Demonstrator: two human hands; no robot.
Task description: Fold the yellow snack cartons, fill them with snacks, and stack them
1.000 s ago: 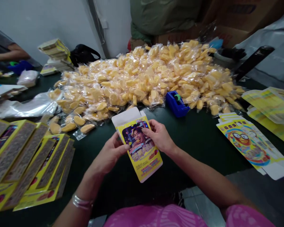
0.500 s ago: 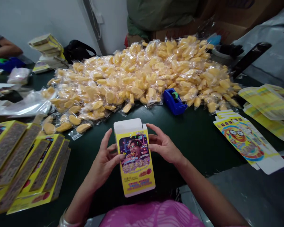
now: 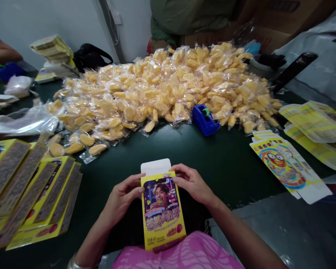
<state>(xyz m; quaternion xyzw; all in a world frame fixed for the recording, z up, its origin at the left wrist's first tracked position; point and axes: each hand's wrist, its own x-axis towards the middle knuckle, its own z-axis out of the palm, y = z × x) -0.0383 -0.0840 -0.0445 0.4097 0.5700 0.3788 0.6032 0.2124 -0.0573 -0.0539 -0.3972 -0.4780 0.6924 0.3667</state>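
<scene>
A yellow printed carton [image 3: 162, 209] stands tilted close to my body, its lower end against the pink clothing [image 3: 184, 254]. The white top flap [image 3: 156, 166] sticks up at its far end. My left hand [image 3: 123, 196] grips the carton's upper left edge, with thumb and fingers at the corner. On the opposite side, my right hand [image 3: 194, 185] pinches the upper right corner, thumb on the front. What is inside the carton cannot be seen.
A large heap of clear-wrapped yellow pieces [image 3: 156, 89] spreads across the dark table [image 3: 123, 157]. A blue tape dispenser [image 3: 205, 120] sits at its front. Filled-out yellow boxes [image 3: 42, 198] lean at left; flat cartons [image 3: 288, 164] lie at right. Another person's arm [image 3: 4, 52] shows far left.
The carton has come down and nearer my body, its bottom now at the pink clothing. Both hands have moved with it and now hold it near its top corners.
</scene>
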